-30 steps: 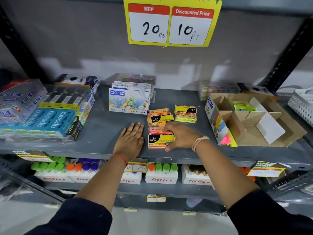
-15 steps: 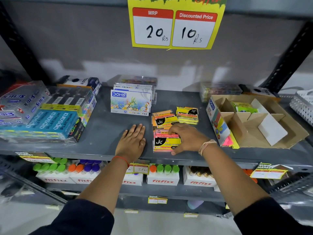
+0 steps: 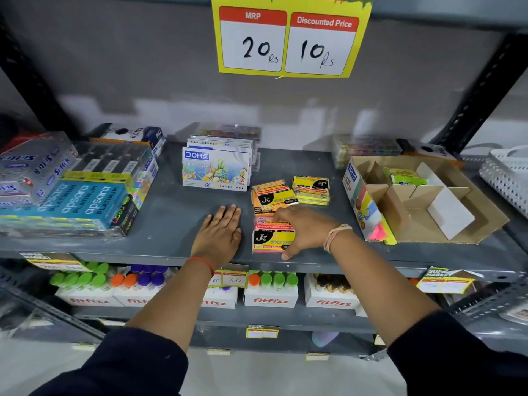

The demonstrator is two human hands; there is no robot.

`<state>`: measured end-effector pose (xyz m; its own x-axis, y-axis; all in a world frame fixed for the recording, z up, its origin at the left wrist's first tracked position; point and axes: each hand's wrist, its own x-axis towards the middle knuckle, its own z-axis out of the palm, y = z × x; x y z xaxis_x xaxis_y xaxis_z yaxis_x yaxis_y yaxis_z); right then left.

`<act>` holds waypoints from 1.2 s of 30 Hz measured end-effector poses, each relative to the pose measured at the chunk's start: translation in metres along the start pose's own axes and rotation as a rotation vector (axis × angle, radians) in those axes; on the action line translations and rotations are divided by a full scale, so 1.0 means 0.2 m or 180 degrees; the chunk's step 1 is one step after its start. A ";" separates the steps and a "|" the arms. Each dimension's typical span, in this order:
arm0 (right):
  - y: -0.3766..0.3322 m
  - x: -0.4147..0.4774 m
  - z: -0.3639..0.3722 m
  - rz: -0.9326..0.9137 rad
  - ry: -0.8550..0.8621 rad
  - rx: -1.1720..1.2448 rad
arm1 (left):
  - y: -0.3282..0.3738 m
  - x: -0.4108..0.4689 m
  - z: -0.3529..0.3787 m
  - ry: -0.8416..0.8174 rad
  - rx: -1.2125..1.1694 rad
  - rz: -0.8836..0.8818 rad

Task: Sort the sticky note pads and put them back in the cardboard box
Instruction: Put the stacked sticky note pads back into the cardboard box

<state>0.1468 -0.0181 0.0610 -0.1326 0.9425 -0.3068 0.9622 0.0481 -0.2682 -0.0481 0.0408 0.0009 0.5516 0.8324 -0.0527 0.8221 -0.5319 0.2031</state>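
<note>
sorting step, judged from layout: right hand (image 3: 303, 230) curled over the pink pad stack (image 3: 268, 238) at the shelf (image 3: 177, 212) front, thumb at its near edge, fingers on top, grip not closed. left hand (image 3: 221, 232) flat, fingers spread, holding nothing. orange stack (image 3: 273, 195) and yellow stack (image 3: 311, 185) just behind. cardboard box (image 3: 423, 204) right, mostly empty. next: pinch stack, lift, carry to a compartment.

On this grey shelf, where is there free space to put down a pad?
Bare shelf lies between the apsara packs and the left hand. Another strip lies between the yellow pads and the cardboard box. It is crowded around the right hand, on the pink pads.
</note>
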 end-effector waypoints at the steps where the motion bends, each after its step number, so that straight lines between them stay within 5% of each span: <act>1: 0.00 0.00 0.00 -0.0002 0.0001 0.0019 | 0.00 0.00 0.00 -0.0022 -0.0009 0.0001; 11: 0.05 -0.16 0.01 0.0154 0.0740 0.0504 | 0.16 -0.06 0.03 0.0070 -0.0319 -0.0309; 17: 0.16 -0.39 -0.18 0.0659 0.1962 0.1330 | 0.34 -0.07 0.10 0.0288 -0.0308 -0.0228; 24: 0.52 -0.65 -0.22 0.1961 0.3370 0.1681 | 0.38 -0.06 0.11 0.0325 -0.0291 -0.0379; 29: 0.70 -0.68 -0.08 0.2781 0.3247 0.1688 | 0.38 -0.06 0.12 0.0261 -0.0306 -0.0329; 36: 0.76 -0.56 0.06 0.3040 0.2716 0.1452 | 0.37 -0.06 0.11 0.0205 -0.0222 -0.0339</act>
<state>0.3046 -0.1197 0.0428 0.8831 0.4639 0.0698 0.4093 -0.6893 -0.5977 0.0092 -0.0128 -0.0048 0.4498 0.8930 -0.0152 0.8625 -0.4298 0.2672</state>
